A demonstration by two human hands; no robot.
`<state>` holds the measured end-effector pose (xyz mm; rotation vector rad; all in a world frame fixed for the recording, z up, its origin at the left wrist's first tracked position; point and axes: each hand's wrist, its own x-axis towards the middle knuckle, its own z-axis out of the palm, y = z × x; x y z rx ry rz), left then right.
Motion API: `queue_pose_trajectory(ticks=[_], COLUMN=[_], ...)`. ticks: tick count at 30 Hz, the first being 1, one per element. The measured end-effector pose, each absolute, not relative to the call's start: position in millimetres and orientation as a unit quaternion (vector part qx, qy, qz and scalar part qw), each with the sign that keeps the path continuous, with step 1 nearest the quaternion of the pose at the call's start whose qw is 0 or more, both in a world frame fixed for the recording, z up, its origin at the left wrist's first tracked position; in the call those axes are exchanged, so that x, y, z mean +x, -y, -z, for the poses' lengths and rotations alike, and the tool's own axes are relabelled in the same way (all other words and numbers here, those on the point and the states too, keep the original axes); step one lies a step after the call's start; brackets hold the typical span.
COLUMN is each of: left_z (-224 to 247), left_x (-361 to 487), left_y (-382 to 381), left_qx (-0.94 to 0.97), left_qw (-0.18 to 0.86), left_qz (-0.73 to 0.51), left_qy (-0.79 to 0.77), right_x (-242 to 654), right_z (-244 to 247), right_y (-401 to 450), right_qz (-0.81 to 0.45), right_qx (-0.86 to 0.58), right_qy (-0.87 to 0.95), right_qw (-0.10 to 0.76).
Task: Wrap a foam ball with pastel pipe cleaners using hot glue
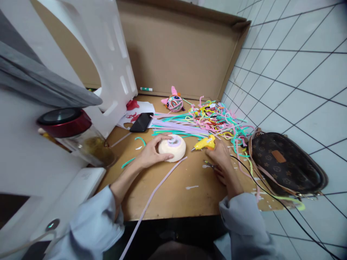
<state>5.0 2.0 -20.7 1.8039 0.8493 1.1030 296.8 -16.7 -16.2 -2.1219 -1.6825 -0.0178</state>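
Note:
My left hand [151, 151] is closed around the side of a cream ball [172, 151], thumb at the front. A coil of lilac pipe cleaner [175, 141] sits on top of the ball. My right hand [220, 157] grips a yellow glue gun [205, 143], its nozzle pointing left towards the ball but apart from it. Scissors [210, 164] show under my right hand; whether its lower fingers hold them I cannot tell. A long lilac pipe cleaner [154, 191] runs from beside the ball over the table's front edge.
Straight pipe cleaners [176, 126] lie behind the ball, beside a tangled colourful heap [217, 117]. A pink-eared craft figure [174, 102], black phone [141, 122] and marker [146, 89] are further back. A glass jar [94, 144] stands left, a brown bag [287, 162] right, near a black cord [260, 182].

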Motion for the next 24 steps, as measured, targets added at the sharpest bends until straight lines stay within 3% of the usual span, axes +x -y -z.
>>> queue_pose_trajectory(ticks=[4,7,9,11,14,18,24], left_z=[20.9,20.8,20.5,20.0,18.7,16.2,16.4], left_x=[5.1,6.1,7.1,8.0,8.8,8.9,9.0], left_y=[-2.2,-1.7,-0.8,0.3,2.1,3.8,4.0], left_qx=[0.72,0.721,0.726,0.733,0.737,0.738,0.736], left_qw=[0.419,0.419,0.413,0.405,0.4,0.398,0.401], left_qz=[-0.445,-0.445,-0.444,-0.441,-0.444,-0.443,-0.448], left_qy=[-0.329,-0.328,-0.326,-0.323,-0.317,-0.317,-0.31], right_x=[299.5,296.2,288.2,274.4,246.6,215.9,208.3], right_z=[21.6,20.0,11.7,-3.1,-32.1,-57.1,-46.2], right_y=[25.9,33.6,39.7,45.4,49.9,44.5,29.2], right_qz=[0.046,0.085,0.111,0.102,-0.022,-0.098,-0.163], right_qx=[-0.756,-0.753,-0.738,-0.692,-0.546,-0.451,-0.447], right_qy=[0.639,0.639,0.639,0.655,0.725,0.772,0.763], right_qw=[0.134,0.134,0.184,0.287,0.419,0.438,0.438])
